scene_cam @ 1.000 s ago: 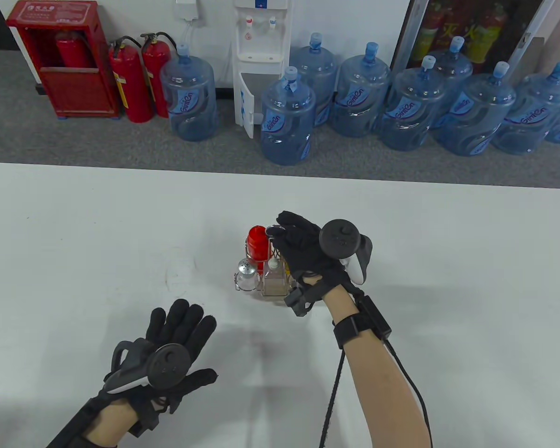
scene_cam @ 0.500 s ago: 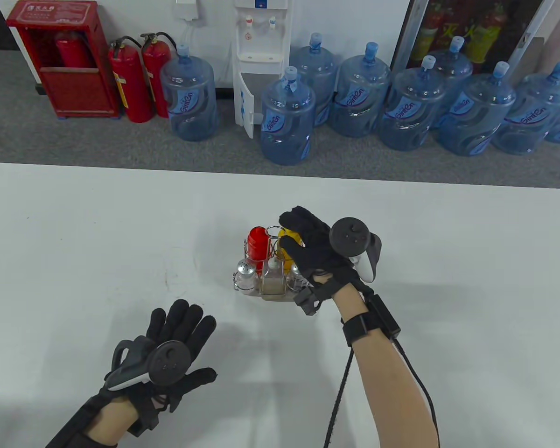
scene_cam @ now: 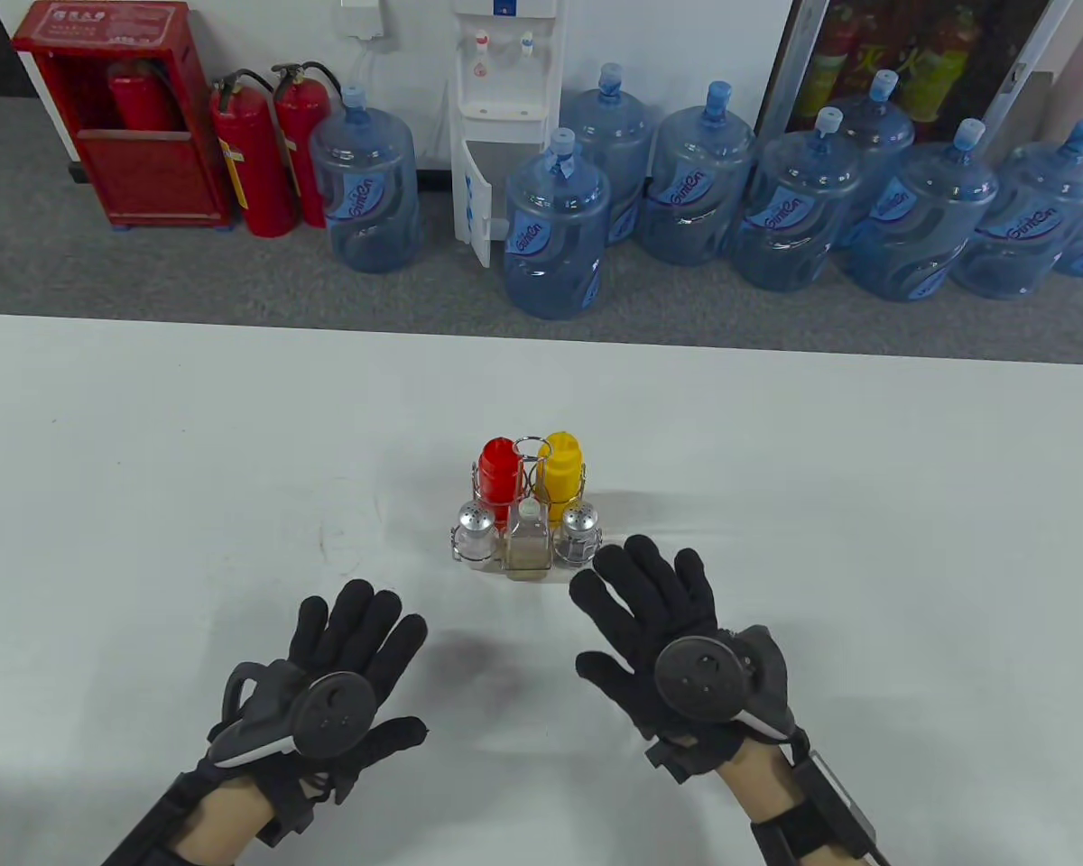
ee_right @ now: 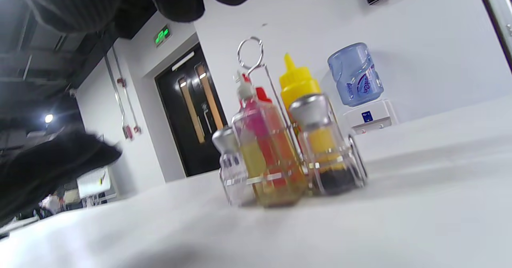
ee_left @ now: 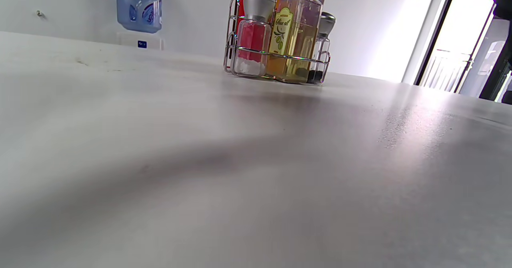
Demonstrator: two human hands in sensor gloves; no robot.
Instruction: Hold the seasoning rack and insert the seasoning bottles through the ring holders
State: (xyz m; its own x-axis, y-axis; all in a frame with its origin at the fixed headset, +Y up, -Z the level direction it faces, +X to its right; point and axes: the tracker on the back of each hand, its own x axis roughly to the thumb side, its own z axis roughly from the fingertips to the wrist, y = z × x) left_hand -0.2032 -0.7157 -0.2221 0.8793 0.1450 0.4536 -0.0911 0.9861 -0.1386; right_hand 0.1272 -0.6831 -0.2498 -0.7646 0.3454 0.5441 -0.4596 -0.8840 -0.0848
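The wire seasoning rack (scene_cam: 529, 446) stands at the table's middle with its ring handle up. In its rings stand a red squeeze bottle (scene_cam: 498, 465), a yellow squeeze bottle (scene_cam: 561, 465), a salt shaker (scene_cam: 475, 530), an oil bottle (scene_cam: 529, 537) and a pepper shaker (scene_cam: 580, 530). My left hand (scene_cam: 347, 663) lies flat and open on the table, near and left of the rack. My right hand (scene_cam: 659, 622) lies flat and open just near and right of the rack, holding nothing. The rack also shows in the left wrist view (ee_left: 276, 54) and the right wrist view (ee_right: 250, 52).
The white table (scene_cam: 144, 451) spreads wide around the rack, with its far edge behind it. Beyond it on the floor stand several water jugs (scene_cam: 555, 225), a water dispenser (scene_cam: 505, 108) and fire extinguishers (scene_cam: 253, 162).
My right hand has let go of the yellow bottle at the rack and drawn back toward me, now flat on the table. The left hand has shifted slightly.
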